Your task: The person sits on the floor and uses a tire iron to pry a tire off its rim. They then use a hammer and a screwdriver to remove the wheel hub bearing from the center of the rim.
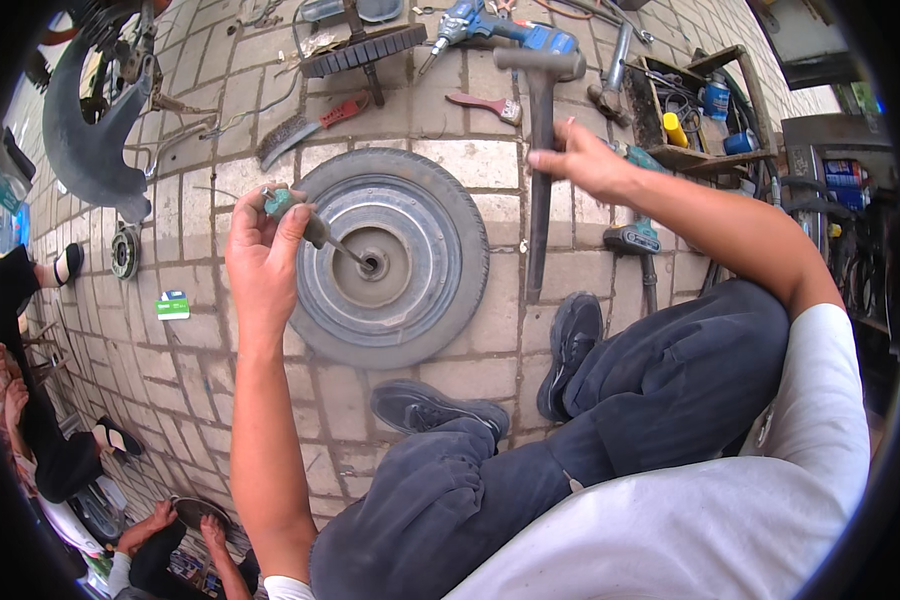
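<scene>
The person sits with dark trousers [560, 430] bent at the knees and two black shoes [575, 350] on the brick paving [440, 378]. Just beyond the shoes a wheel [400, 290] lies flat, its tyre all around and its hub facing up. Over its left side is the left hand [265, 240], its grip closed, with thumb and fingers pinching the green handle of a screwdriver [317, 232]. The shaft slants down to the right, its tip at the hub's central hole; whether it touches metal cannot be told. To the right of the wheel, the right hand [585, 160] has its grip closed around the handle of a hammer [539, 190], whose head is at the far end and whose handle end points back toward the shoes. A green power tool [633, 238] stands near, right of the hammer.

On the left, a small green and white box [173, 306] and a metal ring [125, 251] lie on the paving. Beyond the wheel are a red-handled wire brush [290, 138] and a paintbrush [488, 106]. Farther to the right stands a wooden box [715, 160] with a yellow can [674, 129] inside. Farther off lies a blue power drill [500, 28], beside a second wheel [365, 52] standing on edge.
</scene>
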{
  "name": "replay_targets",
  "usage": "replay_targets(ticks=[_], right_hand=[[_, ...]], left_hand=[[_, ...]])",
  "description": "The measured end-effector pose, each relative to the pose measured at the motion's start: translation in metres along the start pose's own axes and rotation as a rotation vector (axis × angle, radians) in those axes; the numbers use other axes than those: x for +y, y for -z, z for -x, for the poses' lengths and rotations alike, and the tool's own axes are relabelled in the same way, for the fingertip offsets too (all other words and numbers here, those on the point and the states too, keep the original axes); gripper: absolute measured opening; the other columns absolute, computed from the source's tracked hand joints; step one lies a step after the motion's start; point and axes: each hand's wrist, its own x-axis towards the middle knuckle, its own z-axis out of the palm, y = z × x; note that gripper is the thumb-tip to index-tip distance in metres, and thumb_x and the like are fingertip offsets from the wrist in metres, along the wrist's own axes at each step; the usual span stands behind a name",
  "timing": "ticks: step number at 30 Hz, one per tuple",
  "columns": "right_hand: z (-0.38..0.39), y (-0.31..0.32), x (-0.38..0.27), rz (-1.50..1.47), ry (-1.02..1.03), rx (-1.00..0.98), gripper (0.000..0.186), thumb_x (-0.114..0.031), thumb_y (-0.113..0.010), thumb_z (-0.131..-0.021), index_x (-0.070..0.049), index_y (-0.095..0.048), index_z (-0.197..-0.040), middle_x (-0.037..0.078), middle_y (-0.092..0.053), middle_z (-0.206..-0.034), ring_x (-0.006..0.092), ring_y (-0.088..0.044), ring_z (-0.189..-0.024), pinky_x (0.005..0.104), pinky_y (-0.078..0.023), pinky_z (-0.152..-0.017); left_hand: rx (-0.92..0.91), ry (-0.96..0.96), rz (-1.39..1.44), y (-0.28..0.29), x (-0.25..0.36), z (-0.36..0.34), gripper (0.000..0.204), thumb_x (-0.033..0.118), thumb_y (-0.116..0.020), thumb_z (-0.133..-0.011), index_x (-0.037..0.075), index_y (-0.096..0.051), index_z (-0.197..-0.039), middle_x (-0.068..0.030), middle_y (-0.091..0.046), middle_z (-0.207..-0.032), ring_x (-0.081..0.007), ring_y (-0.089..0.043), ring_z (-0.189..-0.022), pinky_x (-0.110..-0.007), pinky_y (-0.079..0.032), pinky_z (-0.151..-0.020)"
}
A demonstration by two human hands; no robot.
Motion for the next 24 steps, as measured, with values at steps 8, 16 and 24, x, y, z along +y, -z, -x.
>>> replay_targets(ticks=[8, 16, 24], right_hand=[[0.01, 0.013, -0.063, -0.206, 0.157, 0.186, 0.042, -0.047, -0.064, -0.09, -0.008, -0.05, -0.083, -0.001, -0.048, -0.063, 0.0077, -0.047, -0.047, 0.0234, -0.038, -0.042], [0.019, 0.03, -0.036, 0.184, 0.154, 0.169, 0.044, -0.05, -0.06, -0.092, -0.007, -0.052, -0.081, -0.004, -0.043, -0.058, 0.0045, -0.04, -0.045, 0.0209, -0.033, -0.041], [0.036, 0.017, -0.049, 0.463, 0.239, 0.101, 0.055, -0.057, -0.062, -0.088, -0.002, -0.063, -0.089, -0.001, -0.048, -0.064, 0.0092, -0.047, -0.059, 0.0276, -0.038, -0.052]], left_hand=[[-0.047, 0.059, 0.113, -0.006, -0.008, 0.0, 0.028, 0.006, -0.066, -0.091, 0.0, -0.054, -0.115, -0.0055, -0.063, -0.103, -0.0102, -0.06, -0.091, -0.025, -0.051, -0.081], [-0.066, 0.133, 0.037, -0.015, -0.012, -0.004, 0.026, 0.011, -0.07, -0.089, -0.003, -0.062, -0.109, -0.0041, -0.068, -0.095, -0.0083, -0.061, -0.086, -0.023, -0.05, -0.078], [-0.112, 0.051, -0.053, -0.013, 0.005, -0.009, 0.025, 0.016, -0.066, -0.092, -0.001, -0.063, -0.109, -0.0073, -0.069, -0.096, -0.0116, -0.063, -0.083, -0.026, -0.05, -0.078]])
